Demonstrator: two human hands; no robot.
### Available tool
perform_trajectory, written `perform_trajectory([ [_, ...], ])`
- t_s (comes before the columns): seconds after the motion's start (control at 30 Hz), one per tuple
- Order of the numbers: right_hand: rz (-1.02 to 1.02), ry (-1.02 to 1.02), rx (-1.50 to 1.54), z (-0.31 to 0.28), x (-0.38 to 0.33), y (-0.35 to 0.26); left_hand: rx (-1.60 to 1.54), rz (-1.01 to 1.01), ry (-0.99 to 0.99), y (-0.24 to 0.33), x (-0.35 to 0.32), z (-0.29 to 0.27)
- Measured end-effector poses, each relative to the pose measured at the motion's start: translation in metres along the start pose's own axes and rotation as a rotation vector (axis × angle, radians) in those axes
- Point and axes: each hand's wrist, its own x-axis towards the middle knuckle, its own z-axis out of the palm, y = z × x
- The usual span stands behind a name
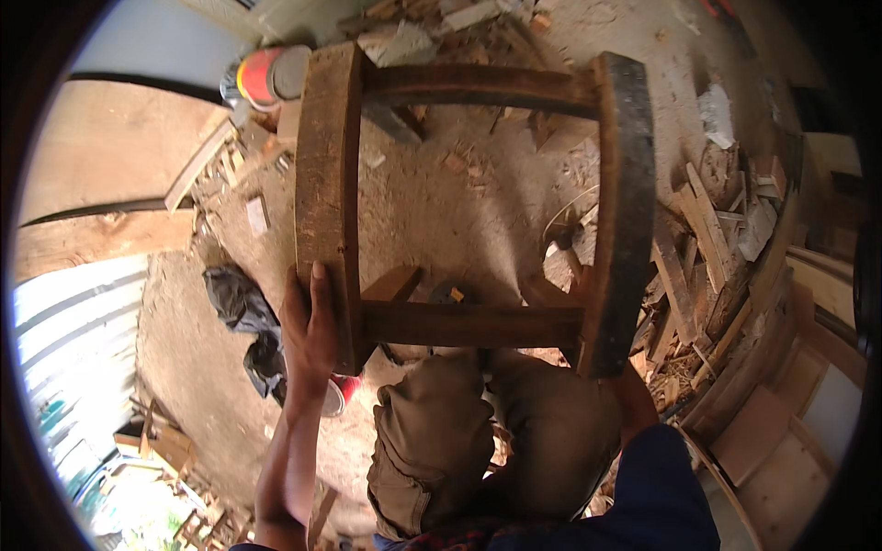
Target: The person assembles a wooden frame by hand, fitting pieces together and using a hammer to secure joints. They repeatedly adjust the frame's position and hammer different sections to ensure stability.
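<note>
Our left hand (314, 317) clasps wooden frame (473, 323); right hand (560, 291) mostly hidden, grip we can't tell. Likely stiff, heavyish; we'd hold side beams (627, 184) beside both hands.

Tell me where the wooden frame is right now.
In the head view, the wooden frame spans the upper centre, just above the brown trousers, with the left hand gripping its left side.

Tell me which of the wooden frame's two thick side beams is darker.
The right beam: its face looks blackish, while the left beam, touched by the left hand, is brown.
</note>
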Motion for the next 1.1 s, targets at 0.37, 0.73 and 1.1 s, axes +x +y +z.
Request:
perform_trajectory([
  [0.37,-0.162,0.208,0.258,-0.173,0.092,-0.327,0.044,-0.446,0.286,-0.017,0.017,0.005],
  [0.73,0.257,0.331,-0.258,-0.154,0.118,-0.390,0.215,-0.327,0.294,0.001,0.014,0.011],
  [1.1,0.214,0.314,-0.092,-0.147,0.130,-0.374,0.293,-0.382,0.223,-0.014,0.014,0.011],
])
